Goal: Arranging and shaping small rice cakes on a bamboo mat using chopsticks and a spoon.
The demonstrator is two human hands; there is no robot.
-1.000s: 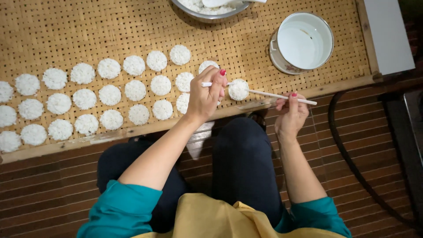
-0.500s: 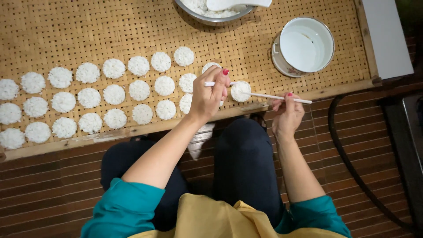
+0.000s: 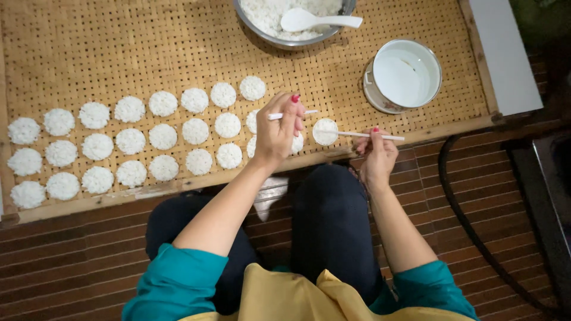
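My left hand [image 3: 278, 132] is closed on a thin white stick [image 3: 309, 112], hovering over the right end of the rows of round white rice cakes [image 3: 163, 136] on the woven bamboo tray [image 3: 119, 53]. My right hand [image 3: 376, 156] grips a second white stick [image 3: 363, 135] whose tip touches the newest rice cake [image 3: 325, 131] near the tray's front edge. Some cakes lie hidden under my left hand.
A metal bowl of cooked rice [image 3: 279, 21] with a white spoon [image 3: 315, 21] sits at the tray's far edge. A white enamel pot of water [image 3: 404, 74] stands at the right. A black hose [image 3: 476, 238] curves over the slatted wooden floor.
The view has shifted slightly, bringing the bowl more into sight. Both hands stay over the same rice cake with their sticks, hardly moved.
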